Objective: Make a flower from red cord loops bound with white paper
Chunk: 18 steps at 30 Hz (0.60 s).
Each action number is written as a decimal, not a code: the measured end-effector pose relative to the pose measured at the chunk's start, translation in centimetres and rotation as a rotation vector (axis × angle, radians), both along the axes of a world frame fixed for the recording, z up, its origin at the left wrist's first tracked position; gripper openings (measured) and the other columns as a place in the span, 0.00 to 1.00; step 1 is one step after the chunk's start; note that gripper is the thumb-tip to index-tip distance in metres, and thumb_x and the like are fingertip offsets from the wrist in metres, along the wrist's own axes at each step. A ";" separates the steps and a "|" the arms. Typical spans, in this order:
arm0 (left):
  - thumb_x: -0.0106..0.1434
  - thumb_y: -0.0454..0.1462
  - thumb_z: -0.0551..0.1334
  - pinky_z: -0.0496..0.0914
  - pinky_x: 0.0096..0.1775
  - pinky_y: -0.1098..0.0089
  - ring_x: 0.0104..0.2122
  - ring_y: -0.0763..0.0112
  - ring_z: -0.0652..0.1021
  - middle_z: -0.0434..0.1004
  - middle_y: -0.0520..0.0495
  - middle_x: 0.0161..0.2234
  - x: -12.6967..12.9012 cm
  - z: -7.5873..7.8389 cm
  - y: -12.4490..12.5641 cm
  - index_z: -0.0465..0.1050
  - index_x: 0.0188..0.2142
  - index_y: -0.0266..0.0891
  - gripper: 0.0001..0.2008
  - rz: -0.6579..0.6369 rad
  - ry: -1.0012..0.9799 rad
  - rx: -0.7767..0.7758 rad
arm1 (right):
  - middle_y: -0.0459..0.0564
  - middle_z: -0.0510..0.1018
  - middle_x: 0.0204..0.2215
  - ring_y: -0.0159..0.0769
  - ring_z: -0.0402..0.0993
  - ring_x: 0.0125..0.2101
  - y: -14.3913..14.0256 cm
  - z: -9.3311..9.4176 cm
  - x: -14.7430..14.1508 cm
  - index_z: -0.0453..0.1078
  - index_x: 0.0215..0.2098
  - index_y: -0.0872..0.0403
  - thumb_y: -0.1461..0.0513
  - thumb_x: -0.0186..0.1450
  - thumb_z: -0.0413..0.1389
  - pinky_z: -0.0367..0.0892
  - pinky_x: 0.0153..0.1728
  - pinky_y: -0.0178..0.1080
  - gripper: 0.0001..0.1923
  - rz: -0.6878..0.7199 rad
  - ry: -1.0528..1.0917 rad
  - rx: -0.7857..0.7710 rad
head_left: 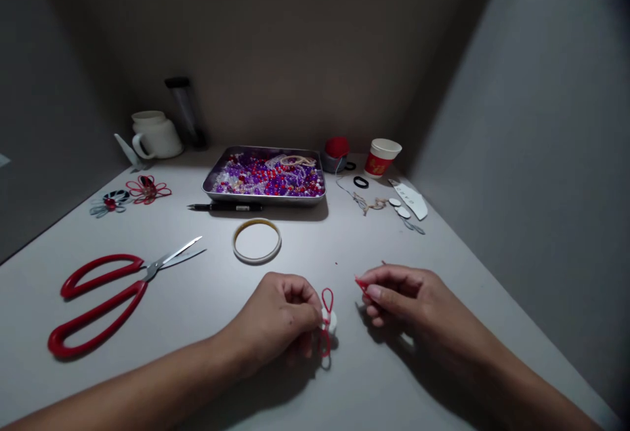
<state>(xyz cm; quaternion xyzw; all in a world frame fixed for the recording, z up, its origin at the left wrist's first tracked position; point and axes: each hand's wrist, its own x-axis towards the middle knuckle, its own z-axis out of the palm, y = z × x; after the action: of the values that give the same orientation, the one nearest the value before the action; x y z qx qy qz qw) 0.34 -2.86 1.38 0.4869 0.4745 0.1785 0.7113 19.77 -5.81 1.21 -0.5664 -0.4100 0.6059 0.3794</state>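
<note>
Near the front edge of the tabletop (315,254), my grip: my left hand (280,316) is curled, its fingertips pinching a small white disc (331,321) with a red cord loop (327,301) standing above it.
Right hand: my right hand (408,296) pinches a short red piece (361,284) between thumb and forefinger, just beside the loop, not touching it.
Ahead: a pale ring (256,241) lies flat.
Left edge: red-handled scissors (113,287), blades slightly parted.
Back edge: a metal tray (216,182) of purple and red beads, a black pen (224,207) along its front wall.
Back right corner: a red-and-white paper cup (381,157).
</note>
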 end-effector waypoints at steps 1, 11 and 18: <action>0.47 0.34 0.58 0.58 0.12 0.80 0.12 0.79 0.66 0.71 0.51 0.14 0.0 0.1 0.1 0.65 0.21 0.36 0.03 -0.015 0.011 -0.003 | 0.45 0.72 0.20 0.29 0.69 0.21 -0.2 -0.3 -0.1 0.71 0.32 0.58 0.59 0.54 0.61 0.67 0.26 0.34 0.11 -0.014 0.061 -0.024; 0.45 0.33 0.56 0.60 0.12 0.81 0.11 0.80 0.65 0.68 0.54 0.11 0.1 0.1 0.6 0.66 0.21 0.35 0.02 -0.034 0.044 -0.028 | 0.42 0.66 0.17 0.27 0.64 0.17 -0.5 -0.9 -0.7 0.68 0.23 0.57 0.57 0.51 0.61 0.66 0.19 0.32 0.11 0.017 0.322 -0.044; 0.45 0.33 0.57 0.59 0.12 0.82 0.11 0.80 0.65 0.68 0.53 0.11 0.0 0.2 0.5 0.66 0.21 0.35 0.02 -0.024 0.026 -0.042 | 0.41 0.68 0.15 0.25 0.64 0.16 -0.9 -1.4 -0.7 0.67 0.24 0.56 0.55 0.56 0.59 0.61 0.18 0.30 0.12 0.037 0.137 0.040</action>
<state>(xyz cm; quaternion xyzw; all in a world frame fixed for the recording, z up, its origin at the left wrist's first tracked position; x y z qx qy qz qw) 0.36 -2.38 1.57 0.4799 0.4815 0.1534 0.7172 19.09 -6.75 -0.21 -0.5080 -0.4057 0.6419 0.4066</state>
